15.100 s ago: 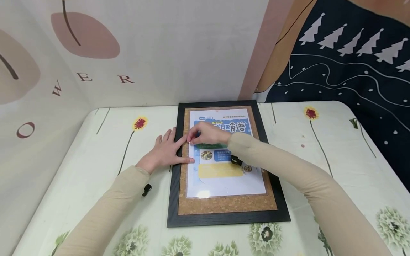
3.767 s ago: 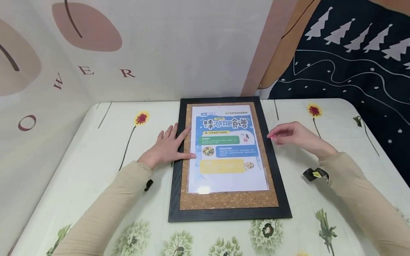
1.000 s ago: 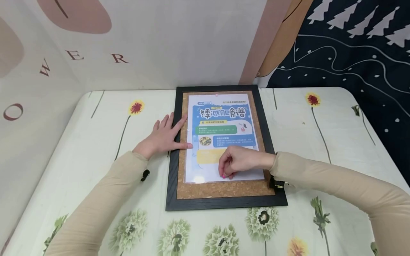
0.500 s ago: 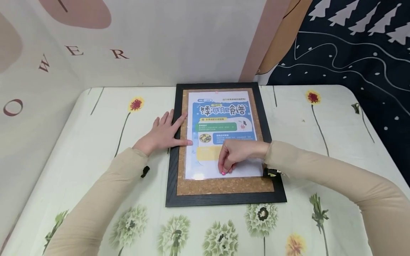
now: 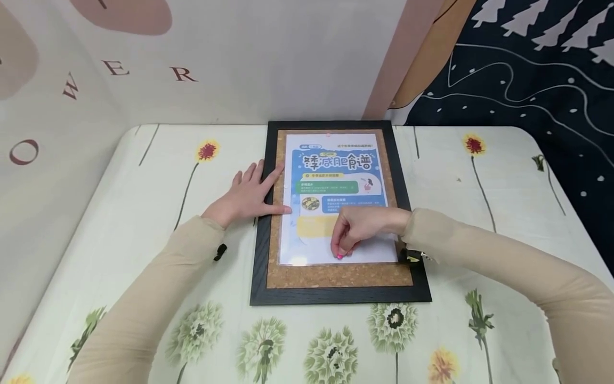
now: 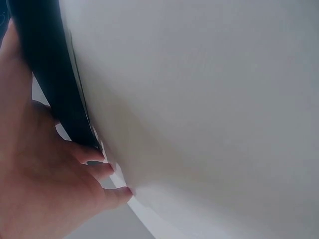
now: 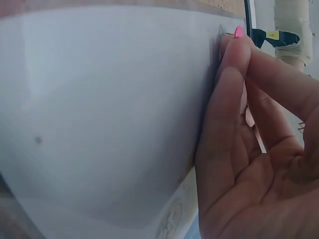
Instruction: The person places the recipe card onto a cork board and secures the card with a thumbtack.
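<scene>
A printed sheet (image 5: 307,250) in a clear sleeve lies on a cork board (image 5: 336,277) with a black frame (image 5: 341,295). My right hand (image 5: 360,226) pinches a pink push pin (image 5: 339,257) between thumb and fingertips at the sheet's lower middle. In the right wrist view the pin's pink head (image 7: 239,32) shows at the fingertips, its thin metal point by the sheet. My left hand (image 5: 247,197) lies spread across the frame's left side, thumb on the sheet's left edge. The left wrist view shows its fingers (image 6: 117,196) touching the pale tablecloth beside the frame.
A small pinkish spot (image 5: 328,135) marks the sheet's top middle. The board lies on a flower-print tablecloth (image 5: 479,240), its far edge near a pale wall hanging (image 5: 288,64). A dark hanging with white trees (image 5: 518,85) is at the back right.
My right hand was at the sheet's left edge, later right of the board with the pink pin, and is now at the sheet's lower middle. My left hand stays on the frame's left side.
</scene>
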Available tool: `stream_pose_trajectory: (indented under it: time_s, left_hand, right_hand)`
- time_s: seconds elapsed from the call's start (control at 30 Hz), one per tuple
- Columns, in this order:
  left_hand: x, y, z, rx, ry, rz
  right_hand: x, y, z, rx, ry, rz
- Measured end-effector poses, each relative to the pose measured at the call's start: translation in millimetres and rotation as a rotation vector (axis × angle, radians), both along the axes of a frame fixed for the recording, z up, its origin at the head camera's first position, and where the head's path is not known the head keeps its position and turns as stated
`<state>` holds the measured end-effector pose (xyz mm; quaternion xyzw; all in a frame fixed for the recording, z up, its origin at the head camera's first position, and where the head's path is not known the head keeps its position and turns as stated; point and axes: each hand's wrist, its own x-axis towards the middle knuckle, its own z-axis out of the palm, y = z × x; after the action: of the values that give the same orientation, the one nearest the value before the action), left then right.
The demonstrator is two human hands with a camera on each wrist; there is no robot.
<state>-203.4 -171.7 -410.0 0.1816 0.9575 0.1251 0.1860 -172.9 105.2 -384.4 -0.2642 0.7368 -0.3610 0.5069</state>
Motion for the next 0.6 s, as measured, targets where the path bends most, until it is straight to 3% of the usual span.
stream_pose_trajectory:
  time_s: [0.6]
  left_hand:
    - [-0.2, 1.1, 3.5, -0.008, -0.013, 0.001]
  right_hand:
    - [8.4, 0.1, -1.6, -0.036, 0.087, -0.042]
